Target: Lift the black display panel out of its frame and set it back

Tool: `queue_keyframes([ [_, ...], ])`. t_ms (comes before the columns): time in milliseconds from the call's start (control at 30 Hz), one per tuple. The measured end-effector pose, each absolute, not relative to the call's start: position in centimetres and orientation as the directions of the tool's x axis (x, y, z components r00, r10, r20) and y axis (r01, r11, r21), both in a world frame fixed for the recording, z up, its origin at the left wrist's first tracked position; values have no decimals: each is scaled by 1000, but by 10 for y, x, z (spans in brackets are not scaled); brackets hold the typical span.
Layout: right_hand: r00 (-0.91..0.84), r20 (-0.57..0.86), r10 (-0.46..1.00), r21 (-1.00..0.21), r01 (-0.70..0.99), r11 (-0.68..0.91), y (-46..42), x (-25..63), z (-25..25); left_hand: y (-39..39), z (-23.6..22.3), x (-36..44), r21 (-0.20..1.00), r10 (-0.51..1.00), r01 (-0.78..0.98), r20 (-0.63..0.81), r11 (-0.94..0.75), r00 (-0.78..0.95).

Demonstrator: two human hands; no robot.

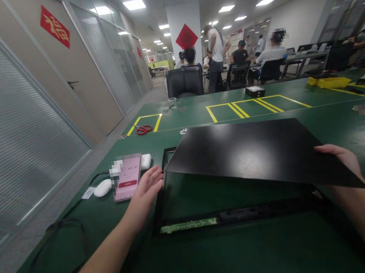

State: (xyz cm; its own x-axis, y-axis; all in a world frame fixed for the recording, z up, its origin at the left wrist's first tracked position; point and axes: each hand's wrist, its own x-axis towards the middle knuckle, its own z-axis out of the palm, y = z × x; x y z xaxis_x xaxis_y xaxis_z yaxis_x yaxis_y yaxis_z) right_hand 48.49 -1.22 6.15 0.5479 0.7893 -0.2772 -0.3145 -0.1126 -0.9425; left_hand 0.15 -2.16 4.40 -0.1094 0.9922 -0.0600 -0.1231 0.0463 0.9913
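A thin, flat black panel [246,154] is held tilted above the table, its left corner lower and close to a black rectangular frame [266,210]. My right hand [344,161] grips the panel's right edge, the thumb on top and the other fingers hidden beneath. At the left side of the frame, my left hand [148,185] is open with its fingers stretched toward the panel's left corner; whether it touches is hard to tell. A green circuit board strip [188,225] sits in the frame's near bar. The panel hides much of the frame's far side.
Left of the frame lie a pink-screened phone [129,177], a white mouse [103,188] and black cables [54,226]. Red scissors [144,129], a clear cup [172,103], a black box [255,92] and a yellow tray [329,81] stand farther back on the green table [223,264]. Several people sit or stand beyond.
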Motion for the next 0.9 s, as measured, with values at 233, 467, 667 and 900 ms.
queue_keyframes([
  [233,446,-360,820,-897,-407,-173,-22,476,69,-23,64,1,844,966,-477,-256,244,40],
  [467,175,-333,927,-882,-405,-240,-11,480,58,-24,64,-1,901,977,-377,-207,213,58],
  [667,135,-379,915,-888,-330,-319,-4,477,50,-29,69,2,924,987,-372,-132,89,-93],
  [900,191,-341,921,-935,-168,-312,3,480,44,-34,72,-3,950,989,-311,-77,34,-129],
])
